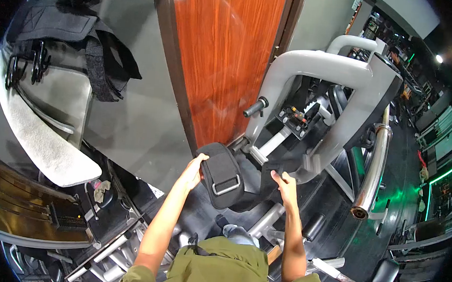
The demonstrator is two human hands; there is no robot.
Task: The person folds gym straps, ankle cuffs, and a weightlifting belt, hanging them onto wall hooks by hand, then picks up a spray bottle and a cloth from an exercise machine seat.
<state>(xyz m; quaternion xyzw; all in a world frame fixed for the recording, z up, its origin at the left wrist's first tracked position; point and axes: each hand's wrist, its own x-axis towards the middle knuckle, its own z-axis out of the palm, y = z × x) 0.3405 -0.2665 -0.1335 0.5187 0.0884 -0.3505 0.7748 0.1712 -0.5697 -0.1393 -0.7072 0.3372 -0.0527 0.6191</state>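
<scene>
A black weightlifting belt with a wide padded part and a metal loop buckle is held up in front of my body. My left hand grips the wide padded end beside the buckle, its fingers partly hidden behind the belt. With my right hand I pinch the belt's other strap end, thumb on top. Between the two hands the belt curves in a loop, its far side partly hidden.
Ahead stands a reddish wooden door. A grey gym machine with thick tubes rises on the right. Other black straps hang at upper left, above a whitish padded edge. Metal frames lie low on the left.
</scene>
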